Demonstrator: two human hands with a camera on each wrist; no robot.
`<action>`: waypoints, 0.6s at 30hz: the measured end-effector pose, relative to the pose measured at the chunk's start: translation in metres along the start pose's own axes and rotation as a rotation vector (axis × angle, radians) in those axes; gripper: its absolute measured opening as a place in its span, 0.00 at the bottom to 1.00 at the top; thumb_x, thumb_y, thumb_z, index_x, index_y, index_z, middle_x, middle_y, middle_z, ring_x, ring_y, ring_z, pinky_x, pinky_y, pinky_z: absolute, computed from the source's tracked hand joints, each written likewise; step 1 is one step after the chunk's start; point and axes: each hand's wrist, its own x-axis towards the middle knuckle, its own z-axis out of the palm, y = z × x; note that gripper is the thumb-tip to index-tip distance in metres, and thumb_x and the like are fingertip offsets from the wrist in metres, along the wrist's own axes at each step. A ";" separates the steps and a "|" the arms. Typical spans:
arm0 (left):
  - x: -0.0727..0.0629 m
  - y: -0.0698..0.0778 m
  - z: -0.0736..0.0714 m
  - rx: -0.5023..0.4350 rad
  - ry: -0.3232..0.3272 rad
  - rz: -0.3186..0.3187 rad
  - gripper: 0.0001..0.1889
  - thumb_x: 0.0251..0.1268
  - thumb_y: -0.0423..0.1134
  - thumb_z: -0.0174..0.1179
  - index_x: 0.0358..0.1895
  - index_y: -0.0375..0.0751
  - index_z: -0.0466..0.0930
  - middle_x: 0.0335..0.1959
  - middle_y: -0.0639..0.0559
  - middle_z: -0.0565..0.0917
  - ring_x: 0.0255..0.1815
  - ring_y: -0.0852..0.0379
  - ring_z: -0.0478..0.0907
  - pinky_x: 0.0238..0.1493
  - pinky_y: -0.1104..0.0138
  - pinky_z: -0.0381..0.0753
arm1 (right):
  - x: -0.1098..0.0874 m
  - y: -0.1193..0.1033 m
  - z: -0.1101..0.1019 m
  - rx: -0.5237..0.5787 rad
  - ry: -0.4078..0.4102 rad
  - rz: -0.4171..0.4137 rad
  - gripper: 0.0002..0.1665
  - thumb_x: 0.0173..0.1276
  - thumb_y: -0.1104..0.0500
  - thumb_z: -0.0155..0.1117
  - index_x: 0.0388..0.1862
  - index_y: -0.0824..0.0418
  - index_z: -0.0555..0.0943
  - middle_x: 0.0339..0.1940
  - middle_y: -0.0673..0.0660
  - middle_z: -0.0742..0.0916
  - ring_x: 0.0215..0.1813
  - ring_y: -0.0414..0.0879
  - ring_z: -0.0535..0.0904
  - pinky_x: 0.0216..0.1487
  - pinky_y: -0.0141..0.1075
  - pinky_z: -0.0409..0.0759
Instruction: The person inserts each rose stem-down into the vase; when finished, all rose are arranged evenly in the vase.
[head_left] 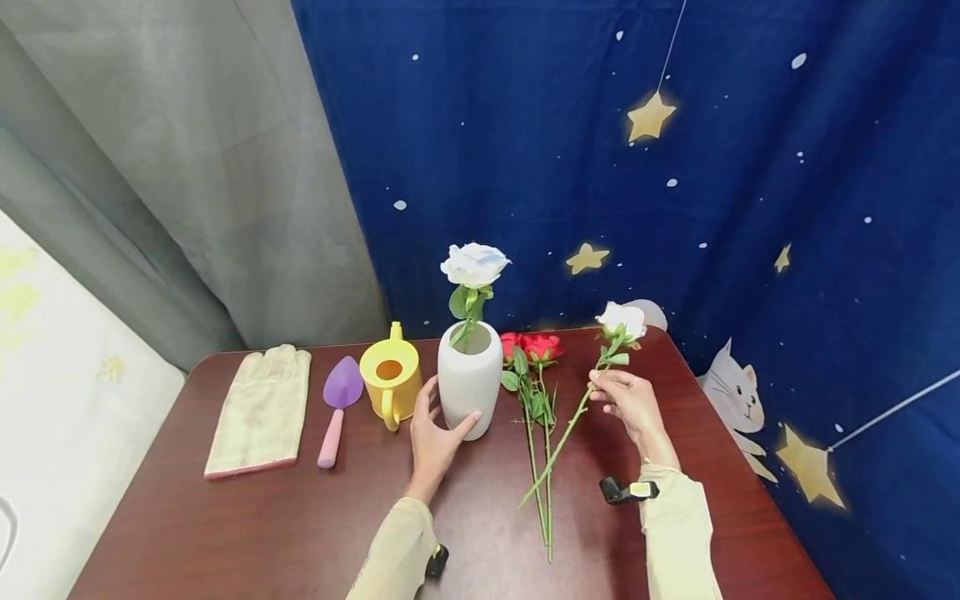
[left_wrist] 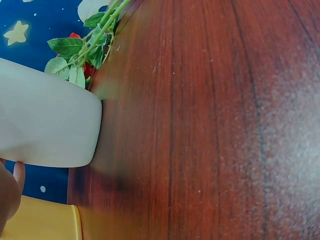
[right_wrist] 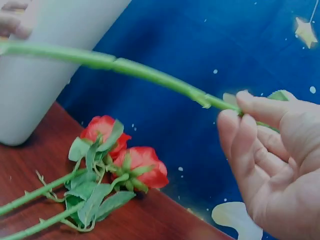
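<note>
A white vase (head_left: 470,392) stands upright with one white rose (head_left: 474,267) in its mouth. My left hand (head_left: 435,442) grips the lower part of the vase, thumb across the front and fingers at its left side. In my right hand (head_left: 628,404), thumb and fingertips pinch the green stem of a second white rose (head_left: 622,323) just below its leaves. That rose is tilted, bloom up and to the right, its stem slanting down left above the table. Two red roses (right_wrist: 142,167) lie right of the vase, and the held stem overlaps theirs in the head view.
Left of the vase stands a yellow watering can (head_left: 392,379). Farther left lie a trowel (head_left: 336,412) with purple blade and pink handle, and cream gloves (head_left: 261,412). Grey and blue curtains (head_left: 525,150) hang behind the dark red table (head_left: 262,533).
</note>
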 end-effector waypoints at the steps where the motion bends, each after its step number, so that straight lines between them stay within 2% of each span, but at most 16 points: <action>1: 0.000 -0.005 0.001 -0.001 0.002 0.002 0.44 0.38 0.34 0.77 0.63 0.34 0.63 0.58 0.39 0.72 0.58 0.44 0.69 0.54 0.46 0.71 | -0.001 -0.002 0.001 0.050 -0.002 -0.020 0.04 0.62 0.56 0.66 0.32 0.56 0.83 0.26 0.48 0.85 0.28 0.38 0.81 0.22 0.25 0.75; 6: 0.002 -0.030 0.003 0.009 0.009 -0.018 0.45 0.36 0.40 0.78 0.64 0.42 0.64 0.59 0.45 0.72 0.59 0.49 0.69 0.54 0.49 0.71 | -0.006 -0.015 0.006 0.301 -0.048 -0.120 0.08 0.67 0.64 0.59 0.30 0.56 0.83 0.27 0.51 0.85 0.28 0.38 0.80 0.26 0.25 0.76; 9: 0.002 -0.033 0.004 0.013 0.000 -0.027 0.45 0.38 0.43 0.77 0.65 0.46 0.63 0.60 0.49 0.71 0.59 0.54 0.69 0.55 0.53 0.71 | -0.009 -0.022 0.007 0.418 -0.059 -0.173 0.10 0.68 0.65 0.57 0.31 0.56 0.84 0.28 0.51 0.85 0.28 0.38 0.81 0.27 0.25 0.77; 13: 0.001 -0.034 0.005 0.010 -0.002 -0.012 0.45 0.39 0.44 0.76 0.65 0.46 0.63 0.60 0.50 0.71 0.59 0.54 0.69 0.55 0.54 0.72 | -0.012 -0.031 0.007 0.591 -0.078 -0.207 0.10 0.68 0.66 0.57 0.31 0.58 0.84 0.30 0.51 0.85 0.30 0.40 0.82 0.29 0.25 0.78; 18: 0.002 -0.034 0.004 0.020 0.006 -0.009 0.45 0.39 0.44 0.77 0.65 0.45 0.63 0.60 0.50 0.71 0.59 0.54 0.69 0.55 0.54 0.72 | -0.015 -0.038 0.009 0.769 -0.069 -0.175 0.12 0.68 0.67 0.55 0.29 0.61 0.84 0.33 0.52 0.85 0.31 0.42 0.83 0.30 0.25 0.79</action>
